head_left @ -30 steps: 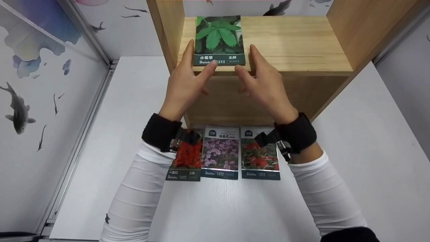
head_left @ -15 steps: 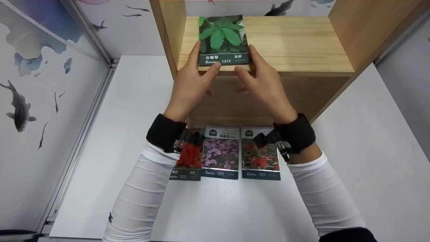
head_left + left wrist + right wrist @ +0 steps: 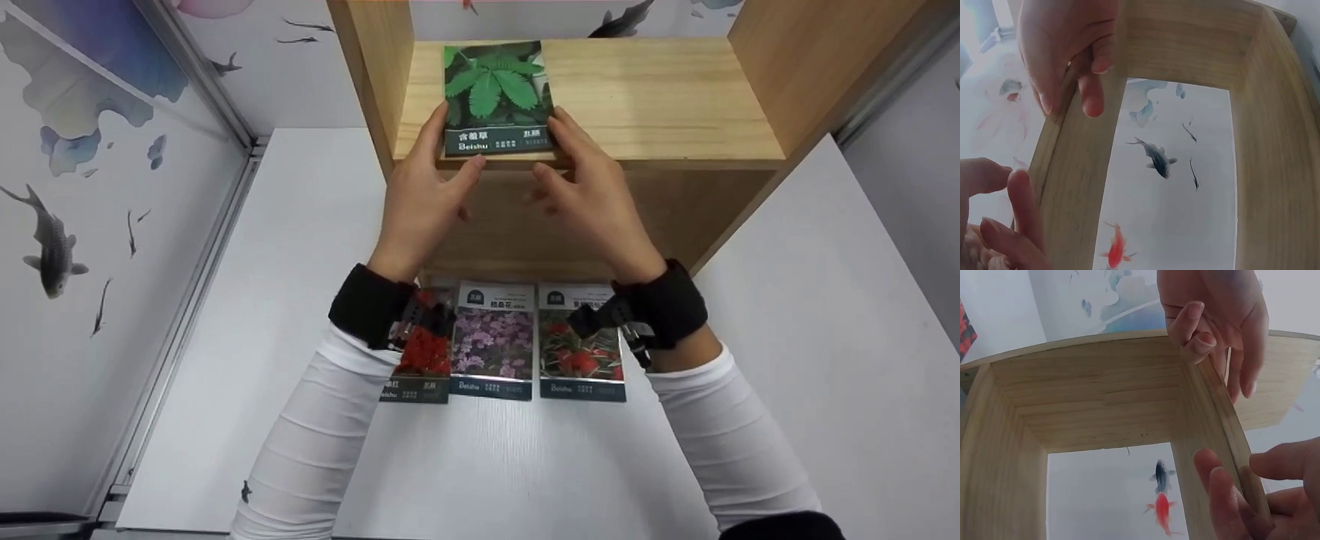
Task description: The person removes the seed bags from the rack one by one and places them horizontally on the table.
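On the wooden shelf lies a seed packet (image 3: 496, 94) with a green leaf picture, its lower end by the shelf's front edge. My left hand (image 3: 424, 191) is at its left side, the straight index finger against that edge. At the right side is my right hand (image 3: 596, 187), its index fingertip at the packet's lower right edge. Both thumbs stand in front of the shelf edge. From below, the left wrist view shows my left hand (image 3: 1069, 50) and the right wrist view my right hand (image 3: 1216, 320), their other fingers loosely bent by the shelf board. The packet is hidden in both wrist views.
Below, on the white table (image 3: 495, 472), lie a red-flower packet (image 3: 424, 356), a purple-flower packet (image 3: 493, 341) and another red-flower packet (image 3: 581, 352), side by side. My left wrist strap partly covers the first. The wooden side panel (image 3: 817, 67) rises at the right.
The green-leaf packet has shifted slightly right, then a little toward the shelf's front edge. My left hand has moved right with it. My right index finger, earlier apart, now meets the packet's edge.
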Action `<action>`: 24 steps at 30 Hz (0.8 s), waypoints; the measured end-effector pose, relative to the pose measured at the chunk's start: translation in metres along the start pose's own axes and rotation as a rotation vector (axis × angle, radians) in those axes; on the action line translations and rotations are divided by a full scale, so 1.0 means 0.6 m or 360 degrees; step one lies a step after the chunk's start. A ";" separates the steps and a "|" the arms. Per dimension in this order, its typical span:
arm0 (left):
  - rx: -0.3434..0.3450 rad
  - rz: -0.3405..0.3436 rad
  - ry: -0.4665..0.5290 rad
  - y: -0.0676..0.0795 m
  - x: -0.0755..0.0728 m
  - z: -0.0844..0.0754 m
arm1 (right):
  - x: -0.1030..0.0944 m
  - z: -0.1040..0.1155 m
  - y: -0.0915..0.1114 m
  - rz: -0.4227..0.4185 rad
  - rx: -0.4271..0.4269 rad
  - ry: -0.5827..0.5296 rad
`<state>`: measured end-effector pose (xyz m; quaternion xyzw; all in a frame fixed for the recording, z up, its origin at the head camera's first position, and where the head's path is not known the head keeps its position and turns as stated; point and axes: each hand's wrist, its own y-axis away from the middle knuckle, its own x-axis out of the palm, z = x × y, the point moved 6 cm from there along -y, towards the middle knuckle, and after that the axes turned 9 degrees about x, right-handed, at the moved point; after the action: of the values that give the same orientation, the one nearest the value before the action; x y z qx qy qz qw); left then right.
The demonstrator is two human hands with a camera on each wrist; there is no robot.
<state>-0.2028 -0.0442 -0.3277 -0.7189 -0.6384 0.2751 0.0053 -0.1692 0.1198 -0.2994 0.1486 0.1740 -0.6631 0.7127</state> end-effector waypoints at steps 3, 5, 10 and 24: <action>0.0034 -0.0010 -0.0147 0.003 0.000 -0.002 | -0.007 -0.002 0.006 -0.0053 -0.0050 0.0025; 0.0071 -0.0017 -0.0257 0.005 0.000 -0.005 | -0.012 -0.004 0.010 -0.0072 -0.0082 0.0013; 0.0177 -0.0034 -0.0465 0.007 0.000 -0.013 | -0.023 -0.013 0.016 -0.0123 -0.0137 -0.0042; 0.0337 -0.0163 -0.0331 0.031 0.008 -0.022 | -0.039 -0.027 0.037 -0.0229 -0.0210 -0.0143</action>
<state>-0.1805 -0.0389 -0.3251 -0.6484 -0.6388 0.4132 0.0289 -0.1491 0.1493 -0.3039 0.0587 0.1954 -0.7056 0.6786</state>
